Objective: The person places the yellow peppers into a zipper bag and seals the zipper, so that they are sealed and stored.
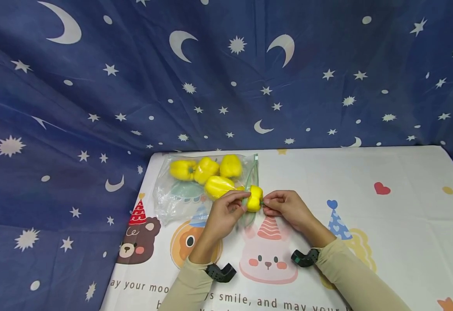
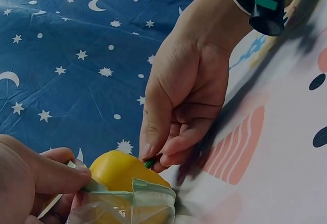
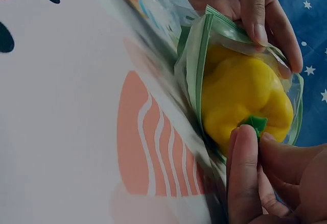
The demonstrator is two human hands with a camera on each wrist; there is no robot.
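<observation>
A yellow bell pepper (image 1: 255, 198) sits in the mouth of a clear zip bag (image 1: 163, 201), its green stem (image 3: 255, 123) facing out. With thumb and fingertips, my right hand (image 1: 290, 208) pinches that stem. My left hand (image 1: 223, 214) pinches the green-edged rim (image 2: 115, 189) of the bag beside the pepper. Several more yellow bell peppers (image 1: 231, 166) lie deeper inside the bag, which rests flat on the table. In the right wrist view the bag's rim stands open around the pepper (image 3: 245, 89), and part of another yellow pepper shows behind it.
A white cloth with cartoon animals and lettering covers the table (image 1: 405, 233). A blue curtain (image 1: 211, 86) with moons and stars hangs behind it and along the left side. Each wrist wears a black camera (image 1: 221, 273).
</observation>
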